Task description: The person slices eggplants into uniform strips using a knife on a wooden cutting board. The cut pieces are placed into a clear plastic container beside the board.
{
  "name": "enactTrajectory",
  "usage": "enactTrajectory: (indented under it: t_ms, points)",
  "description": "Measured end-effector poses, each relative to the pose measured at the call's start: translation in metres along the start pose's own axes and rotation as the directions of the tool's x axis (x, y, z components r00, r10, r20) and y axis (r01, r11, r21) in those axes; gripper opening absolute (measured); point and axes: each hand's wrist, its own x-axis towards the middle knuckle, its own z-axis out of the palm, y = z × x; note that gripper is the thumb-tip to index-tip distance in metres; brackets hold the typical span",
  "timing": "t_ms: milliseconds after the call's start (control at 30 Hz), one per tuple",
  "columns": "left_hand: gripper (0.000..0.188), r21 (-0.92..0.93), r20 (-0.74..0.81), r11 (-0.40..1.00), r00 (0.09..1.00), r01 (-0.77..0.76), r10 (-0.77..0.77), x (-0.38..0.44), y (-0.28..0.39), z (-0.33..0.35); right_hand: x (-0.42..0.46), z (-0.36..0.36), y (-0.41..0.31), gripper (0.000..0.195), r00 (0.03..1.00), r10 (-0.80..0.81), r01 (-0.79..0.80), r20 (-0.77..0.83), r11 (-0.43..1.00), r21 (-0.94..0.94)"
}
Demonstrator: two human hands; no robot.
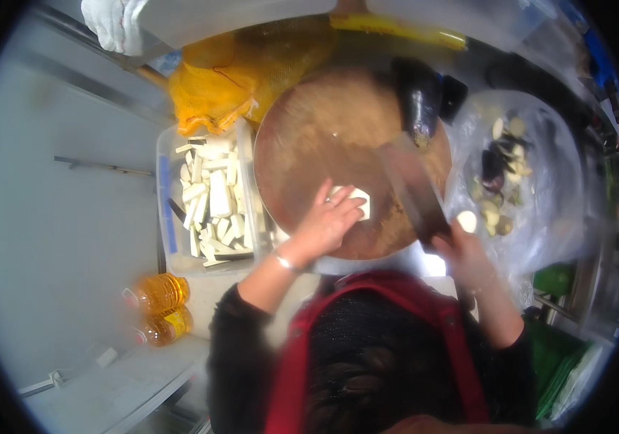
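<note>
My left hand rests its fingertips on a pale, peeled eggplant piece near the front of a round wooden chopping board. In my right hand is a cleaver, its broad blade slanting over the board's right side, apart from the piece. A whole dark eggplant lies at the board's far right. Left of the board, a clear plastic bin holds many cut white eggplant sticks. The underside of the held piece is hidden by my fingers.
An orange mesh bag lies behind the bin. To the right, clear plastic sheeting carries eggplant ends and peel scraps. Two bottles of yellow oil are at the lower left. Green crates or bags show at the lower right.
</note>
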Motion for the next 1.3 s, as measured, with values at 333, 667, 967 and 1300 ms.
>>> enactTrajectory:
  t_ms: [333, 667, 967, 1300]
  points:
    - [0.025, -0.104, -0.339, 0.966, 0.904, 0.238, -0.260, -0.003, 0.020, 0.018, 0.039, 0.017, -0.048, 0.015, 0.930, -0.094, 0.242, 0.356, 0.886, -0.397]
    - [0.027, -0.120, -0.374, 0.976, 0.903, 0.180, -0.212, -0.008, 0.012, 0.025, 0.048, 0.029, -0.062, 0.018, 0.883, 0.026, 0.220, 0.468, 0.859, -0.462]
    - [0.027, -0.116, -0.440, 0.985, 0.883, 0.125, -0.164, -0.013, 0.006, 0.038, 0.058, 0.024, -0.066, 0.017, 0.907, 0.031, 0.149, 0.420, 0.909, -0.389]
    - [0.023, -0.120, -0.453, 0.987, 0.879, 0.107, -0.151, -0.016, 0.007, 0.035, 0.072, 0.054, -0.048, 0.018, 0.937, -0.110, 0.202, 0.330, 0.945, -0.257]
